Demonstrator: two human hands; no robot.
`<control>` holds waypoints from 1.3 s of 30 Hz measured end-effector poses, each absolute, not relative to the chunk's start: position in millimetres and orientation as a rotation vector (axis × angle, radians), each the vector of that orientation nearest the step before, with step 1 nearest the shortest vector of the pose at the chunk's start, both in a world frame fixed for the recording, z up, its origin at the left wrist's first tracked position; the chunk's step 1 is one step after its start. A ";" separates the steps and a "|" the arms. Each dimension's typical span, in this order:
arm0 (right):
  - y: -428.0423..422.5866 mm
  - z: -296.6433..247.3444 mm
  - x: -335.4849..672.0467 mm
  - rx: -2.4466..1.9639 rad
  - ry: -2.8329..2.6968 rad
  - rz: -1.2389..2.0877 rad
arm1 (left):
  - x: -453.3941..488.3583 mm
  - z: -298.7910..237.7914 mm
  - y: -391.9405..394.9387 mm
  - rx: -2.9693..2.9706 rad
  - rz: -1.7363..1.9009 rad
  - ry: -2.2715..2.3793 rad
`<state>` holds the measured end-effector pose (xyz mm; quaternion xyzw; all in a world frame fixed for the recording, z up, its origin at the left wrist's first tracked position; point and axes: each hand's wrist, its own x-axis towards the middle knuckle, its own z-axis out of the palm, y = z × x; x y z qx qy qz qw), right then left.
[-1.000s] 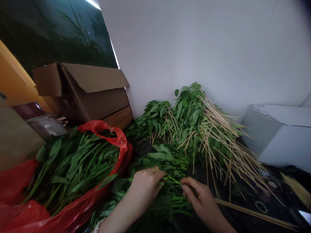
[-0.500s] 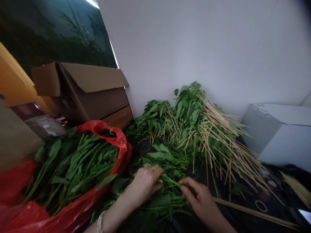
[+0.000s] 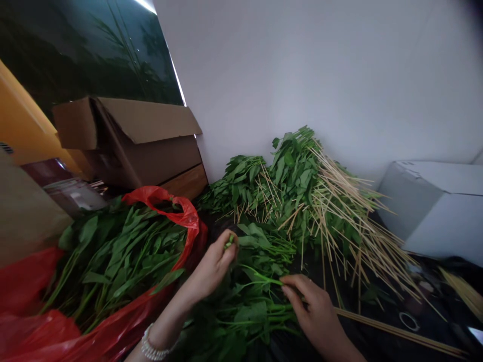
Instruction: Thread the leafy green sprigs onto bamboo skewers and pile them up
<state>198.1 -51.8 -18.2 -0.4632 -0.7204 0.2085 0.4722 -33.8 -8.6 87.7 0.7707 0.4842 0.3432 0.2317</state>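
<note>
My left hand [image 3: 215, 266] is curled closed, raised just right of the red bag, with short green stem pieces [image 3: 229, 242] showing between its fingers. Thumb and forefinger of my right hand [image 3: 317, 311] pinch the stem end of a leafy green sprig [image 3: 262, 277], which looks like water spinach. The sprig's stems point left, above a heap of loose greens [image 3: 252, 314]. Behind it lies another bunch of cut greens [image 3: 260, 241], stems to the right. Thin bamboo skewers [image 3: 400, 332] lie beside my right hand, their left ends hidden by it.
An open red plastic bag [image 3: 192, 229] full of long-stemmed greens is at left. Skewered bundles of greens [image 3: 298, 171] are piled against the wall, their skewers jutting right. A cardboard box [image 3: 158, 156] stands back left, a white box [image 3: 426, 211] right. A ring-shaped roll [image 3: 408, 321] lies at lower right.
My left hand has drawn away from the sprig, up and to the left, with stem pieces in its fingers. My right hand keeps its pinch on the sprig, nearly in place.
</note>
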 end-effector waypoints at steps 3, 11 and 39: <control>-52.0 -20.9 197.7 -1.094 -1.823 0.378 | -21.3 80.7 -13.3 2.310 0.655 1.248; -52.6 -19.9 200.0 -1.042 -1.949 0.252 | -14.7 65.3 -10.1 2.704 0.243 1.100; -37.5 -4.6 210.8 -1.259 -1.486 1.144 | -43.1 71.4 46.8 2.111 1.190 1.564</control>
